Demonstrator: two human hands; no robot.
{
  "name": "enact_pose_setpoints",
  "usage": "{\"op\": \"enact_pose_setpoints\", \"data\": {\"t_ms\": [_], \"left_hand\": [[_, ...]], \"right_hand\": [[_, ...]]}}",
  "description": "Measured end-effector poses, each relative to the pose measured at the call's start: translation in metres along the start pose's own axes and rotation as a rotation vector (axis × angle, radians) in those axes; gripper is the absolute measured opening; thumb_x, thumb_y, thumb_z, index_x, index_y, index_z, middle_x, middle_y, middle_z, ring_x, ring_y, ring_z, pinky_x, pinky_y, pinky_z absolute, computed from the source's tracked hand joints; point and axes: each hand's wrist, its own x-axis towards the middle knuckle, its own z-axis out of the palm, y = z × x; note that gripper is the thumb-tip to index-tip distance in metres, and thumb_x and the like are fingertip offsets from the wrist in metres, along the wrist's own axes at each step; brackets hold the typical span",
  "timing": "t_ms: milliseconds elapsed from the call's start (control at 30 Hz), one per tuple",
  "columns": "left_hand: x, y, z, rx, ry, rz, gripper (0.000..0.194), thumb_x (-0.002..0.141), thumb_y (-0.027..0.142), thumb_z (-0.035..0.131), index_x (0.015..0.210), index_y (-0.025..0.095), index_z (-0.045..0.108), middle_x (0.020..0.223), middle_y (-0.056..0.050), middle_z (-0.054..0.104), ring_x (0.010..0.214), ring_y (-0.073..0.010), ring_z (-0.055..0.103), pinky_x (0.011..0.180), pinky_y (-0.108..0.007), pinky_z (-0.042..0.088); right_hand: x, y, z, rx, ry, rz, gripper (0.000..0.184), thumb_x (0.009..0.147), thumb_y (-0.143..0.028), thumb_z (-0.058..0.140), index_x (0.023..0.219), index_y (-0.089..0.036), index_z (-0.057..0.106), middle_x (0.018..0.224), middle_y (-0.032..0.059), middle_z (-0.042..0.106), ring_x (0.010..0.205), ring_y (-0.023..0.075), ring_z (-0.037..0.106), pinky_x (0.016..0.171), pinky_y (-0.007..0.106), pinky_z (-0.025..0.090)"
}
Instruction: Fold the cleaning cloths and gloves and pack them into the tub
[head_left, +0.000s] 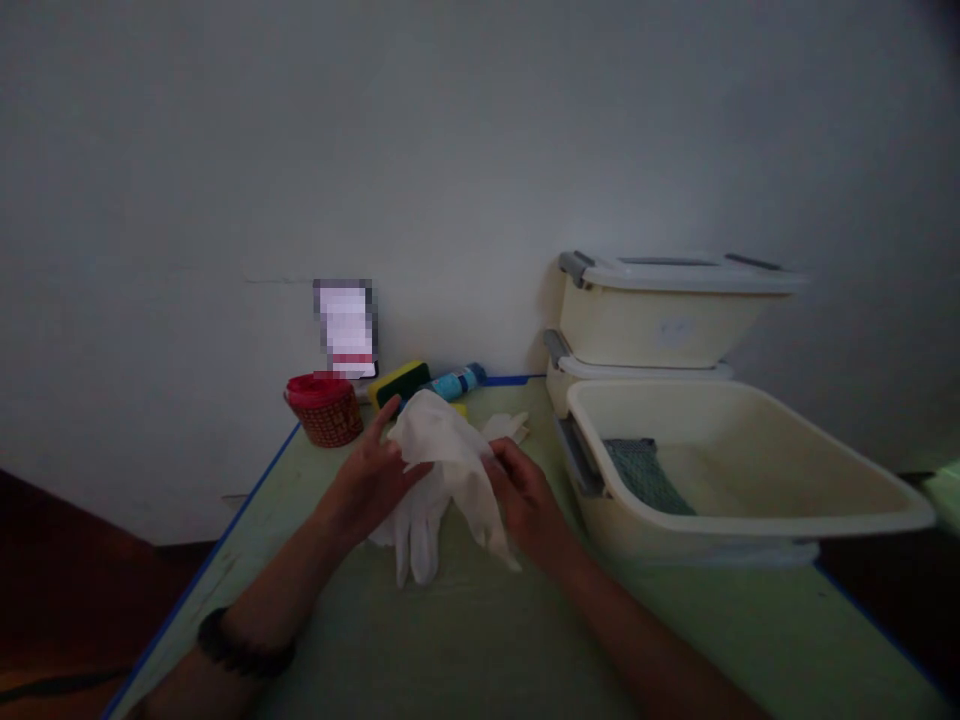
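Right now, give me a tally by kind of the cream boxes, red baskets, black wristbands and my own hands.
Cream boxes: 3 (top stacked box, lower stacked box, open box)
Red basket: 1
Black wristband: 1
Hands: 2 (left hand, right hand)
Total: 7

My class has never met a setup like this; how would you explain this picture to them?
There is no machine: these are a person's bare left hand and right hand, seen from a camera worn on the head, looking forward and down. The right hand pinches a limp white glove, which the left hand also touches. On the green tabletop stand a small red basket, a yellow-and-green sponge and, at right, an open cream bin holding a green cloth.
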Motion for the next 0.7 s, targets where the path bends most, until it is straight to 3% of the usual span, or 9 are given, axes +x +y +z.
{"op": "enact_pose_setpoints", "data": {"t_ms": [100, 200, 267, 367, 467, 600, 700], "left_hand": [[0.001, -0.006, -0.001, 0.056, 0.021, -0.064, 0.072, 0.063, 0.009, 0.071, 0.124, 0.03, 0.042, 0.083, 0.002, 0.065, 0.075, -0.0145, 0.064, 0.069, -0.026, 0.051], [0.005, -0.011, -0.001, 0.099, 0.096, -0.067, 0.068, 0.066, 0.003, 0.066, 0.126, 0.023, 0.04, 0.087, -0.003, 0.066, 0.078, -0.014, 0.064, 0.071, -0.023, 0.051], [0.007, -0.011, 0.0, 0.094, 0.163, -0.033, 0.059, 0.068, 0.002, 0.063, 0.122, 0.018, 0.044, 0.088, -0.004, 0.066, 0.077, -0.0126, 0.064, 0.071, -0.021, 0.051], [0.007, -0.007, 0.002, 0.027, 0.179, -0.008, 0.04, 0.072, 0.01, 0.063, 0.11, 0.017, 0.053, 0.096, -0.005, 0.066, 0.083, -0.0133, 0.063, 0.075, -0.021, 0.051], [0.004, -0.005, 0.005, -0.011, 0.118, -0.028, 0.038, 0.071, 0.024, 0.067, 0.107, 0.02, 0.056, 0.101, -0.005, 0.065, 0.093, -0.0186, 0.061, 0.08, -0.028, 0.05], [0.003, -0.011, 0.005, 0.067, 0.079, -0.01, 0.053, 0.065, 0.023, 0.072, 0.115, 0.021, 0.051, 0.1, -0.007, 0.065, 0.09, -0.0208, 0.062, 0.078, -0.031, 0.05], [0.004, -0.015, 0.002, 0.095, 0.091, 0.007, 0.052, 0.069, 0.019, 0.068, 0.118, 0.02, 0.048, 0.103, -0.008, 0.064, 0.089, -0.0201, 0.062, 0.077, -0.031, 0.05]], "right_hand": [[0.0, 0.003, -0.001, -0.107, 0.16, -0.061, 0.018, 0.087, -0.034, 0.04, 0.084, -0.019, 0.049, 0.08, 0.0019, 0.05, 0.076, 0.0143, 0.049, 0.07, 0.027, 0.04], [-0.002, 0.004, 0.0, -0.171, 0.212, -0.126, 0.014, 0.084, -0.033, 0.045, 0.088, -0.02, 0.051, 0.086, 0.0043, 0.053, 0.086, 0.0174, 0.049, 0.079, 0.032, 0.038], [-0.004, 0.003, 0.002, -0.258, 0.158, -0.229, 0.013, 0.084, -0.03, 0.047, 0.09, -0.021, 0.054, 0.087, 0.0055, 0.057, 0.088, 0.0185, 0.051, 0.082, 0.034, 0.038], [-0.007, 0.004, 0.005, -0.348, -0.038, -0.355, 0.02, 0.086, -0.026, 0.044, 0.101, -0.02, 0.056, 0.091, 0.0073, 0.061, 0.088, 0.0181, 0.054, 0.081, 0.034, 0.04], [-0.009, 0.005, 0.007, -0.299, -0.155, -0.32, 0.026, 0.086, -0.025, 0.044, 0.109, -0.019, 0.054, 0.098, 0.008, 0.061, 0.09, 0.0168, 0.056, 0.079, 0.03, 0.042], [-0.01, 0.005, 0.005, -0.195, -0.121, -0.188, 0.033, 0.082, -0.024, 0.048, 0.115, -0.019, 0.051, 0.078, 0.0008, 0.056, 0.069, 0.0127, 0.053, 0.065, 0.026, 0.042], [-0.009, 0.002, 0.004, -0.055, -0.086, -0.072, 0.035, 0.08, -0.021, 0.049, 0.115, -0.019, 0.051, 0.066, -0.0042, 0.044, 0.059, 0.01, 0.045, 0.057, 0.023, 0.037]]}}
